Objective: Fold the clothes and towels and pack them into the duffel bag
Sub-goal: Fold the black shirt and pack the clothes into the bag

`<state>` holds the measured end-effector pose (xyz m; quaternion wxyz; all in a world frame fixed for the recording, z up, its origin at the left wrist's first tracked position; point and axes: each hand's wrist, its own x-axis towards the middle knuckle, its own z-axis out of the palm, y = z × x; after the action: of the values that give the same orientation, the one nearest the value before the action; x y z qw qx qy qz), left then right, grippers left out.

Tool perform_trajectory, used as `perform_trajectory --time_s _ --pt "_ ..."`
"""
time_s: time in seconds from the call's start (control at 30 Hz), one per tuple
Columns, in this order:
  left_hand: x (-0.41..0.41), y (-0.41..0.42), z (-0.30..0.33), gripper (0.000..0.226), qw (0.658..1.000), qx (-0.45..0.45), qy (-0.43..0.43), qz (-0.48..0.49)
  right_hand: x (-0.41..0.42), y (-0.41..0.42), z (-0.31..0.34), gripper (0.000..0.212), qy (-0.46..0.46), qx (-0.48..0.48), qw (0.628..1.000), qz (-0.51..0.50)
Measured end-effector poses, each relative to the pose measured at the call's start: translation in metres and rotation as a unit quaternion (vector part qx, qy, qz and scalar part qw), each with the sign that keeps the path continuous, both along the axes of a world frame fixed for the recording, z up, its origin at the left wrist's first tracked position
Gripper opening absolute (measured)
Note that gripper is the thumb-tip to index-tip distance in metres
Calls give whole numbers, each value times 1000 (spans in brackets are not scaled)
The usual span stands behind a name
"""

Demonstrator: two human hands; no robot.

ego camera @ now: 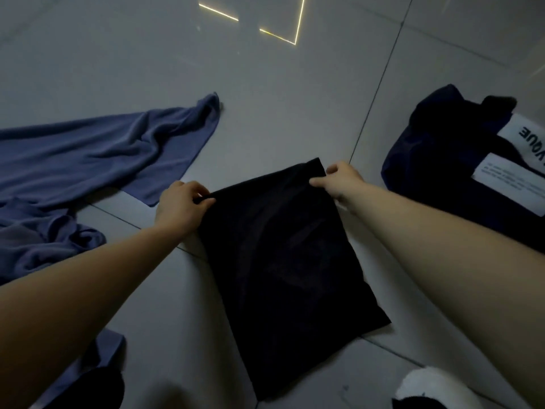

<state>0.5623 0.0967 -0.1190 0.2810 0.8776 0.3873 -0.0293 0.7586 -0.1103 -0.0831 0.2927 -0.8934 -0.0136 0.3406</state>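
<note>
Cropping duffel bag (460, 160) at right edge

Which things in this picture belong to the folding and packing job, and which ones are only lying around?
Part of the job:
- black garment, folded flat on the floor, far corners pinched by the left hand and the right hand
- blue towel, unfolded and crumpled
- navy duffel bag, with white labels

Just lying about:
- white and black object at the bottom edge, too cropped to identify

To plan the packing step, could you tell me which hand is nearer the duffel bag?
Right. The right hand pinches the black garment's corner beside the duffel bag; the left hand holds the opposite corner, farther away.
</note>
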Motion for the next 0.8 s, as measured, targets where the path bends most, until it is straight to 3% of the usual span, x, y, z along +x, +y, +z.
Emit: perform_trajectory --time_s 0.1,0.17,0.23,0.3,0.37,0.43,0.5,0.6,0.7,0.8 --pt "1 8 2 14 999 -36 1 -10 -13 -3 -11 34 -7 26 999 -21" --pt "-2 8 7 6 988 -147 -30 18 -15 -7 -7 21 18 123 991 -47" --pt "-11 12 9 13 972 -224 -53 41 -14 -7 1 18 39 172 984 -19" --pt "-23 20 6 17 977 -200 -45 57 -12 -6 1 22 -8 107 992 65" --pt "-30 24 3 16 990 -102 -37 88 -12 -6 -3 35 -72 -12 986 152" --pt "-30 22 3 7 992 -13 -22 120 -15 -6 -4 50 -70 -45 983 162" --pt "-21 13 3 20 991 24 -7 128 -18 -8 -4 51 -71 -35 988 136" --pt "-8 -6 2 35 996 -11 16 93 -22 -17 -6 40 -59 -27 991 119" --pt "-4 -12 -1 26 997 -7 20 71 -25 -21 -10 29 -9 29 995 92" --pt "-6 -5 2 18 994 -53 -39 90 -27 -21 -5 6 34 154 987 32"
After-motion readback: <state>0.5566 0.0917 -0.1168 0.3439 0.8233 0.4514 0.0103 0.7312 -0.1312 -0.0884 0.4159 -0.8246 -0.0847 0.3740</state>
